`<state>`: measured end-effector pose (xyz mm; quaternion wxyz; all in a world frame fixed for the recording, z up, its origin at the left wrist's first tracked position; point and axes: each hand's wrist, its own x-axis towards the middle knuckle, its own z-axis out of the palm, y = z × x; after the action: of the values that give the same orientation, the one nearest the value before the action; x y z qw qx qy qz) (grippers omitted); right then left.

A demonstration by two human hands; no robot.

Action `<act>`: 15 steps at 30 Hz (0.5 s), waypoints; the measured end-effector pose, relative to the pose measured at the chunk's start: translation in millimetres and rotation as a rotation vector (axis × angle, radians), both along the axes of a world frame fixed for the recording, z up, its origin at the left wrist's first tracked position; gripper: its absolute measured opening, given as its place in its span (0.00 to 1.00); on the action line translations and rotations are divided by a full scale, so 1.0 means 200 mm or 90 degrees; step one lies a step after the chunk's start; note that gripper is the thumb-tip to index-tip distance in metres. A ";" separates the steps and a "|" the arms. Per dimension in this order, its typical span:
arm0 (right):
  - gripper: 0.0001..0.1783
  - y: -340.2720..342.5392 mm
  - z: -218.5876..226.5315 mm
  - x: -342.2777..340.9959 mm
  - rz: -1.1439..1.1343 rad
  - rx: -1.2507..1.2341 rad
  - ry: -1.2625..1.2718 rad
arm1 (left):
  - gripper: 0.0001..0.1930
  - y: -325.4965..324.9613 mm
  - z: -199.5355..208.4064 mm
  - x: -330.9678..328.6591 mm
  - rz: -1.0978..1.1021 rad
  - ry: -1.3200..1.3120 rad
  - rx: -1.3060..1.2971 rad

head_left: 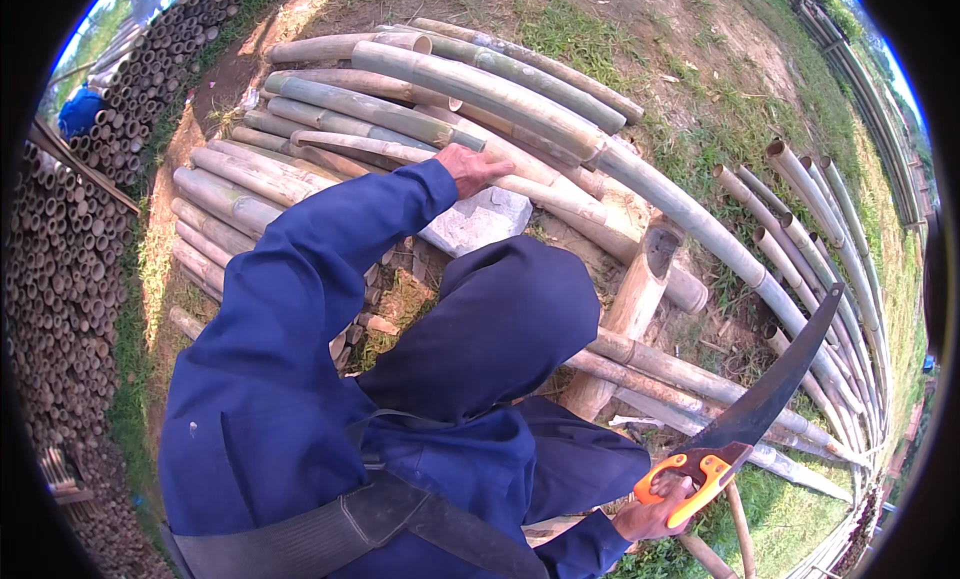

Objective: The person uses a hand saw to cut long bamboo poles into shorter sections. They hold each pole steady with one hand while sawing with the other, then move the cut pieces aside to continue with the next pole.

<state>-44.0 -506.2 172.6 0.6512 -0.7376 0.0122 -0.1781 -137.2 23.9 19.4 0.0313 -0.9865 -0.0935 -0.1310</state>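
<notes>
My right hand (655, 511) is closed around the orange-and-black handle of a hand saw (765, 389). Its long, dark, curved blade points up and to the right, apart from the thick cut bamboo section (642, 279) left of it. Farther off, my left hand (472, 169) is wrapped over a pale bamboo pole (550, 197); part of the grip is hidden. This pole runs right toward the thick section, among other poles. A grey stone block (480, 222) sits just below my left hand, beside my bent knee.
Several bamboo poles (400, 104) lie in a pile ahead and left. More long poles (800, 229) fan out at the right. Stacked bamboo (70, 269) fills the far left, with a blue object (80, 112) on it. Grass and bare soil (690, 39) lie beyond.
</notes>
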 end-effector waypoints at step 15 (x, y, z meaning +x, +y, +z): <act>0.10 -0.17 -0.12 0.04 0.058 0.049 -0.021 | 0.29 0.00 0.69 0.71 -0.080 -0.155 0.007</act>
<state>-36.2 -539.5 148.2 0.6866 -0.7089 -0.0253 -0.1594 4.8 23.2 157.5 0.0168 -0.9670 -0.0336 -0.2519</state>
